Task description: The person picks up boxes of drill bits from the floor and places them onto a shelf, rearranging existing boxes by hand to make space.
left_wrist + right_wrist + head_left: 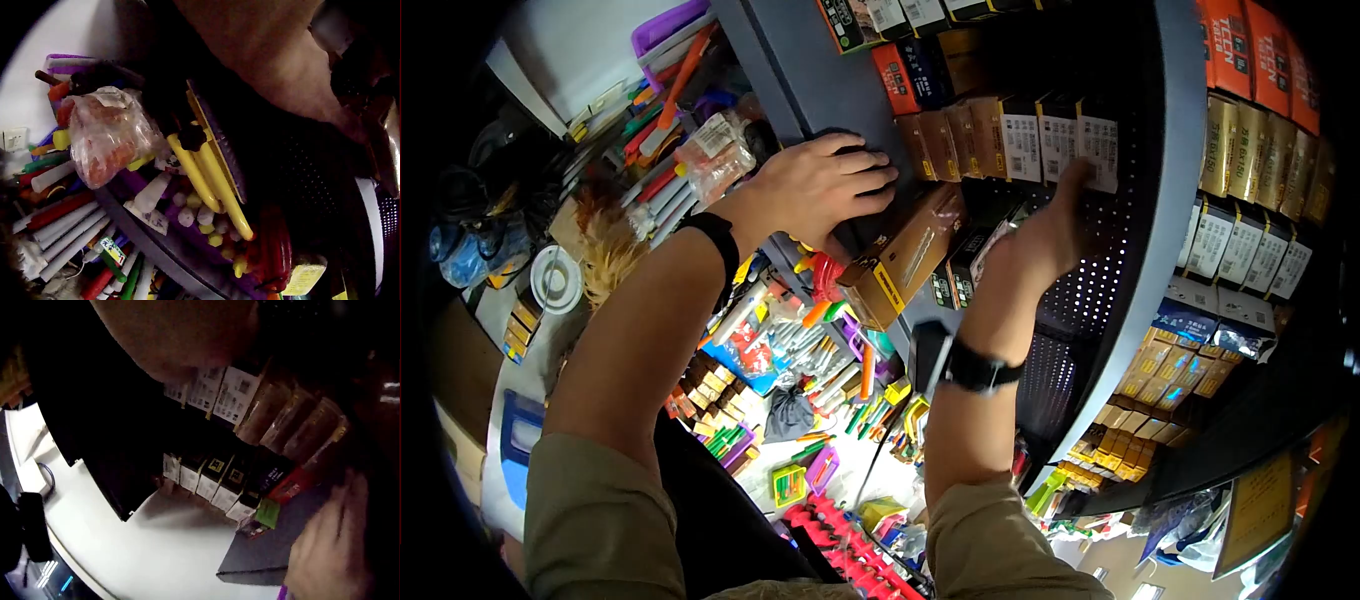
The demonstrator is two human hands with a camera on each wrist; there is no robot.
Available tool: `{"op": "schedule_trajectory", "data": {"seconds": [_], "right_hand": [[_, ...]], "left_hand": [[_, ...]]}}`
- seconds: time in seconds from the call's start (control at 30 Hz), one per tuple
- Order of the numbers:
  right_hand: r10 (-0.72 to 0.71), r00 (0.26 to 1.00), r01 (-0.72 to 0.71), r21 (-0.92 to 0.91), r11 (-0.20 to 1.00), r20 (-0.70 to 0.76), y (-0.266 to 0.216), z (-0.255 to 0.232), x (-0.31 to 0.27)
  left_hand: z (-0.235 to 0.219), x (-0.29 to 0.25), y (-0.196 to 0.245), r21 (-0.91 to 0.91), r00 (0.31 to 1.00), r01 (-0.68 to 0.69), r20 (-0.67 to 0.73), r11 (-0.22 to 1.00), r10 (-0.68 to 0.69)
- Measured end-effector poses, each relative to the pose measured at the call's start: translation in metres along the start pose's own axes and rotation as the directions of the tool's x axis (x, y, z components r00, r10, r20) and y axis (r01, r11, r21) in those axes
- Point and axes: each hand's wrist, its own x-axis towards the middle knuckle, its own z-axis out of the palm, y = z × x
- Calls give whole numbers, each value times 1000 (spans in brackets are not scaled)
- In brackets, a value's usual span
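My left hand (830, 185) rests with extended fingers on the dark grey shelf frame, near the left end of a row of upright brown and white-labelled boxes (1020, 138). Just below its fingers a brown box with a yellow label (890, 275) stands tilted at the shelf's edge. My right hand (1040, 240) reaches into the shelf, its fingertips at the white-labelled box (1097, 150) on the row's right end. Part of that hand is lost in shadow. In the right wrist view, it overlaps the labelled boxes (234, 394), with the left hand (331, 544) opposite on the frame.
More boxes fill another shelf section, with orange boxes (1260, 60) on top and gold boxes (1250, 150) beneath. Behind the left arm lie many pens and tools and a clear plastic bag (718, 150). A white table (750, 480) below holds coloured goods. A perforated back panel (1090, 270) closes the shelf.
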Motion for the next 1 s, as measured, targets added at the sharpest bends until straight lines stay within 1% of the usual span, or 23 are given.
{"op": "schedule_trajectory", "data": {"seconds": [0.07,0.13,0.17,0.2,0.23,0.27,0.3,0.33,0.37,0.4,0.43,0.47,0.5,0.53,0.57,0.63,0.67,0.77,0.83,0.87,0.93,0.97,1.0], "right_hand": [[-4,977,33,-134,990,215,-10,-28,-44],[132,957,-9,-426,905,260,11,-70,-97],[111,913,91,-463,882,392,29,-92,-122],[236,886,19,-541,841,399,33,-101,-142],[343,864,-40,-628,777,369,33,-102,-157],[528,813,-393,-438,808,245,31,-101,-168],[700,693,-679,-170,714,171,15,-87,-169],[809,560,-811,-80,579,176,8,-83,-161],[890,411,-909,10,417,198,5,-81,-153],[882,342,-940,131,316,323,27,-87,-152],[884,343,-939,144,313,317,29,-86,-155],[844,399,-917,162,365,358,32,-84,-159],[801,451,-892,178,415,394,33,-84,-164],[745,533,-846,269,461,401,31,-90,-171],[739,537,-843,306,443,407,26,-101,-171],[728,555,-830,332,449,403,7,-121,-179],[728,542,-839,321,440,420,-2,-130,-187],[741,594,-802,312,510,314,-28,-150,-193],[680,692,-710,396,582,242,-26,-156,-176],[584,758,-652,365,664,292,-12,-167,-165],[563,809,-574,425,700,168,11,-160,-130],[581,809,-569,377,731,92,22,-154,-111],[549,836,-529,228,817,-28,44,-150,-93]], "left_hand": [[4,-1,0,15,1000,-5,-14,1000,5],[8,0,0,32,1000,-13,-25,999,14],[9,0,0,57,998,-6,-59,998,10],[11,-1,0,79,996,-1,-92,997,8],[13,-1,0,70,996,-7,-85,998,12],[16,-2,-3,67,993,-19,-115,998,27],[18,-1,-4,68,988,-34,-148,997,44],[21,-1,-3,75,988,-25,-151,997,36],[23,-1,-4,72,988,-33,-147,997,44],[27,-1,-6,129,986,-34,-155,991,54],[26,1,-5,186,984,-37,-164,982,68],[25,0,-4,136,988,-27,-144,990,47],[25,0,-4,130,988,-38,-140,991,57],[26,-1,-4,165,986,-39,-155,986,65],[26,0,-6,205,983,-35,-172,978,72],[27,0,-7,213,982,-33,-175,976,71],[28,0,-7,224,980,-40,-181,974,82],[26,2,-7,213,978,-49,-187,976,90],[22,1,-6,187,979,-53,-185,981,88],[19,1,-4,150,981,-45,-180,988,72],[22,2,-4,106,979,-34,-196,994,55],[22,1,-3,103,979,-39,-196,994,59],[20,2,-3,113,979,-37,-196,993,59]]}}
